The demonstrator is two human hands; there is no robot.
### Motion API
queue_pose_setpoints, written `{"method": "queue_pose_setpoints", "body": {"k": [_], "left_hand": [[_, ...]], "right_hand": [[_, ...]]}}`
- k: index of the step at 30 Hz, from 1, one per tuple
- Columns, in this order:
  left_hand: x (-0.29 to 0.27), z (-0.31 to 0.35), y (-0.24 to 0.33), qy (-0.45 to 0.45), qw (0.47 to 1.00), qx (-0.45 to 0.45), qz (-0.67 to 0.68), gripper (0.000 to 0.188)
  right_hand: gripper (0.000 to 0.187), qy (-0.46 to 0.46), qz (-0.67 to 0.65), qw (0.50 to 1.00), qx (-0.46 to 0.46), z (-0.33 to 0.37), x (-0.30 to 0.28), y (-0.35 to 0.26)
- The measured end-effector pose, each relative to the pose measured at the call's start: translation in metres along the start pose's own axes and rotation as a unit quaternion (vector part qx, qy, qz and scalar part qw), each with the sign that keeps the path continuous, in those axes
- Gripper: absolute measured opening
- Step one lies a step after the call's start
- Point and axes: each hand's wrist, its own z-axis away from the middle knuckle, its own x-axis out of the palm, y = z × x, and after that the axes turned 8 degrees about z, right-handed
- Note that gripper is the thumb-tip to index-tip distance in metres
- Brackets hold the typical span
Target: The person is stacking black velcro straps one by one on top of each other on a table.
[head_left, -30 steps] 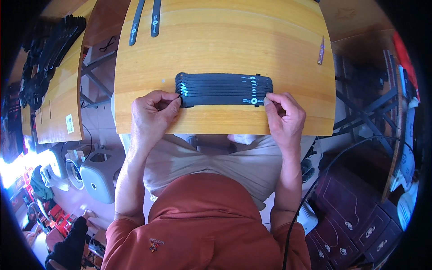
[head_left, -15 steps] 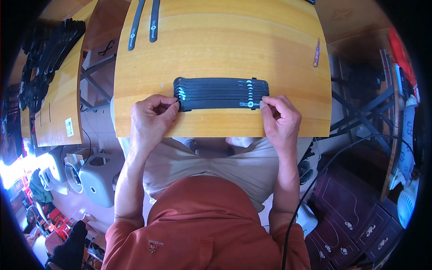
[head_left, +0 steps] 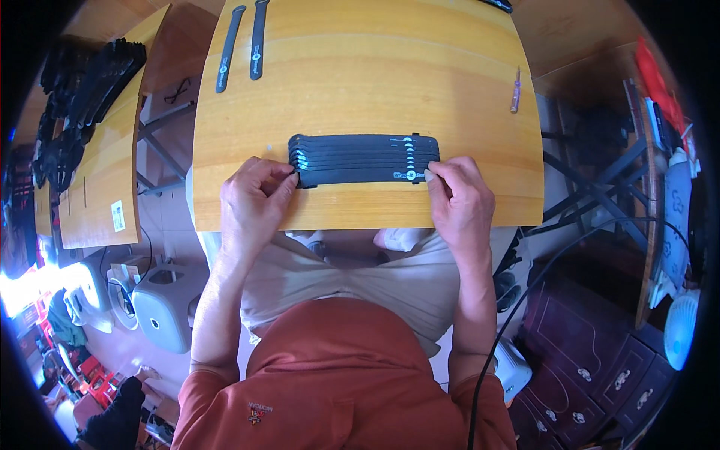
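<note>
Grip, left: your left hand (head_left: 253,201) is pinched together on the left end of the nearest black strap (head_left: 352,176), thumb and forefinger closed on it.
Grip, right: your right hand (head_left: 459,202) is pinched on the right end of that same strap, fingertips closed at its tip.
Strap row: a stack of black straps (head_left: 365,154) lies side by side, overlapping, each with a pale mark near both ends; the one you hold is the row's nearest member.
Location: the row lies across the near middle of your wooden desk (head_left: 375,75), running left to right, just inside the near edge.
Spare straps: two black straps (head_left: 241,46) lie apart at the far left corner of your desk, running away from you.
Small tool: a thin reddish tool (head_left: 515,90) lies near the right edge, well apart from the row.
Second desk: another wooden desk (head_left: 97,187) stands to your left, with a heap of black straps (head_left: 82,97) at its far end.
</note>
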Motion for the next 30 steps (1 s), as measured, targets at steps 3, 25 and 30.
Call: {"method": "queue_pose_setpoints", "body": {"k": [3,25,30], "left_hand": [[0.000,0.004,0.009,0.008,0.996,0.070,-0.052,0.014],[0.000,0.025,-0.006,-0.160,0.871,0.318,-0.338,0.068],[-0.025,0.028,-0.017,-0.156,0.883,0.299,-0.328,0.066]], "right_hand": [[0.012,0.001,0.039,0.999,-0.019,0.001,-0.002,0.000],[0.045,-0.070,0.105,0.984,-0.122,0.030,0.016,-0.017],[0.051,-0.035,0.120,0.986,-0.114,0.038,0.012,-0.012]]}}
